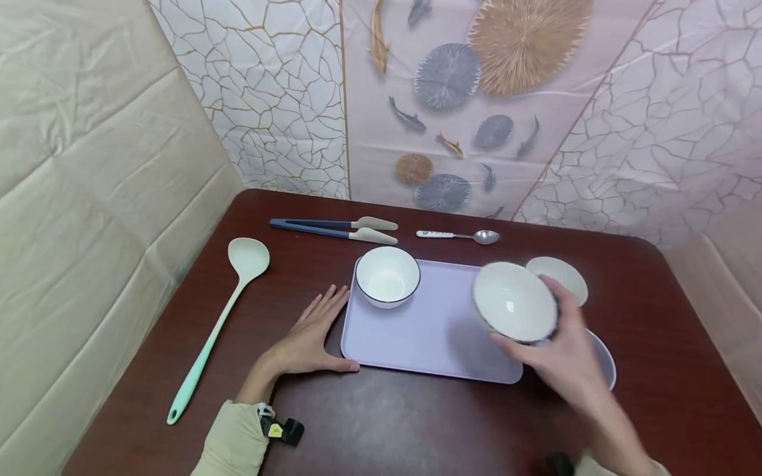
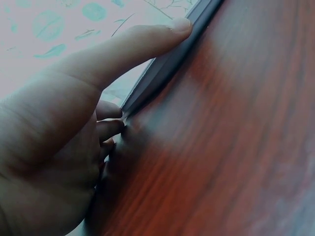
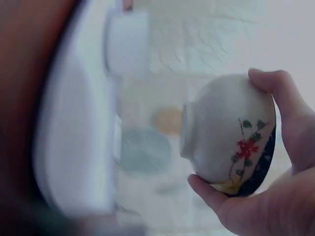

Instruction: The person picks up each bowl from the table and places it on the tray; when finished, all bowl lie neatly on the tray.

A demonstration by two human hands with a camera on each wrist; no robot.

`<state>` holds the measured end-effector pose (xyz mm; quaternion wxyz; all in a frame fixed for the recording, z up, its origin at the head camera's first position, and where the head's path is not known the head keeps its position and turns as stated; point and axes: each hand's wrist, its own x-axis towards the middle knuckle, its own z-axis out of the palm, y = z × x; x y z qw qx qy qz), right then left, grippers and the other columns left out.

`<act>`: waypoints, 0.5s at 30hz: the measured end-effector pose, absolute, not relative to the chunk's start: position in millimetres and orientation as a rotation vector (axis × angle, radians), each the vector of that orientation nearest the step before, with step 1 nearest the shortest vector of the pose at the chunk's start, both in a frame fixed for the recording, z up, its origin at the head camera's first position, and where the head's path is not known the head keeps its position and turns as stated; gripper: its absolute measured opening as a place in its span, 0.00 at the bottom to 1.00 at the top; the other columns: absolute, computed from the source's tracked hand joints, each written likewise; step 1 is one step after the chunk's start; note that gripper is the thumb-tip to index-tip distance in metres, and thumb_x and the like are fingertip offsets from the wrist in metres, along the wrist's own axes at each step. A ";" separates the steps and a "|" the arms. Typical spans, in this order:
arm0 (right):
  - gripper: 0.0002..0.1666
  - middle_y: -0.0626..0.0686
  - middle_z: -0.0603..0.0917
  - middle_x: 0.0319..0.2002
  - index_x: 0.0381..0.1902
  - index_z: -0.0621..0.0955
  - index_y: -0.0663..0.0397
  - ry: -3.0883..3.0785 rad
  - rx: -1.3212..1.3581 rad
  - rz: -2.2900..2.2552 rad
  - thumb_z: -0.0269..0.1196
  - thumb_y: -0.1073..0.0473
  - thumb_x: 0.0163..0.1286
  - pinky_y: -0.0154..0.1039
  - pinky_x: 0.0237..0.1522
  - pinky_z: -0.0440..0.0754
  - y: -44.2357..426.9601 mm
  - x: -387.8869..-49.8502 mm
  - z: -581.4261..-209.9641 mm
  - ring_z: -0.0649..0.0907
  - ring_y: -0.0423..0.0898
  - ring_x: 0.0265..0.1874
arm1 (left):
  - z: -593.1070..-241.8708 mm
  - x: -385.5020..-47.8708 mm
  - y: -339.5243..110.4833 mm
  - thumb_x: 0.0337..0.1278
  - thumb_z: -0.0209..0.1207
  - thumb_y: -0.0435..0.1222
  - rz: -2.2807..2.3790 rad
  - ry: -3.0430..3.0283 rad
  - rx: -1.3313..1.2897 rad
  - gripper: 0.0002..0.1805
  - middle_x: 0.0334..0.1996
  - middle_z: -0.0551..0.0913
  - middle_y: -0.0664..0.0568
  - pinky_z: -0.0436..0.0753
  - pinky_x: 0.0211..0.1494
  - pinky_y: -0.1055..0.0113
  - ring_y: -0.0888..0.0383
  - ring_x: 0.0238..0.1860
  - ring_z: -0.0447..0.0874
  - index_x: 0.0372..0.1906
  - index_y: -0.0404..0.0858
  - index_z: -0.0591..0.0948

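Observation:
My right hand (image 1: 568, 357) grips a white bowl (image 1: 514, 301) by its side, raised over the right part of a lilac tray (image 1: 417, 337). In the right wrist view, this bowl (image 3: 216, 128) shows a red flower pattern and a dark rim band, with thumb and fingers on opposite sides. Another white bowl (image 1: 388, 274), dark-rimmed, stands upright on the tray's left end. Beside that end, my left hand (image 1: 306, 344) lies spread on the table, thumb and fingertips at the tray's edge. The left wrist view shows its thumb (image 2: 142, 44) along that edge.
Behind the tray lie blue-handled tongs (image 1: 321, 228) and a metal spoon (image 1: 485, 237) with a white handle. A long mint-handled ladle (image 1: 238, 284) lies at left. Right of the tray are a white dish (image 1: 562, 276) and a greyish dish (image 1: 604, 360), partly hidden by my right hand.

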<state>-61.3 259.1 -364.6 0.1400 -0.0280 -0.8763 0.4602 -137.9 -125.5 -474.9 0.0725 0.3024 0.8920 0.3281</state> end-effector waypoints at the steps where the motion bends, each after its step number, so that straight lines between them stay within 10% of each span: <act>1: 0.66 0.58 0.68 0.65 0.74 0.58 0.52 -2.526 -0.092 1.352 0.83 0.60 0.41 0.30 0.56 0.66 248.8 -70.0 -371.0 0.71 0.46 0.59 | -475.1 -137.5 -126.1 0.35 0.71 0.66 0.992 2.683 0.909 0.70 0.78 0.45 0.46 0.39 0.76 0.51 0.50 0.77 0.35 0.79 0.39 0.47; 6: 0.69 0.60 0.66 0.66 0.73 0.55 0.55 -2.540 -0.209 1.408 0.83 0.49 0.40 0.51 0.60 0.69 222.3 -111.8 -403.5 0.71 0.53 0.61 | -476.9 -137.1 -127.0 0.36 0.70 0.66 0.988 2.694 0.920 0.70 0.78 0.46 0.46 0.40 0.76 0.51 0.50 0.77 0.35 0.79 0.39 0.47; 15: 0.68 0.65 0.66 0.66 0.72 0.55 0.63 -2.560 -0.238 1.344 0.83 0.51 0.41 0.52 0.61 0.70 218.2 -141.1 -429.7 0.72 0.57 0.61 | -478.5 -138.6 -127.1 0.36 0.68 0.69 0.963 2.711 0.958 0.70 0.78 0.46 0.46 0.40 0.76 0.51 0.49 0.77 0.36 0.79 0.38 0.46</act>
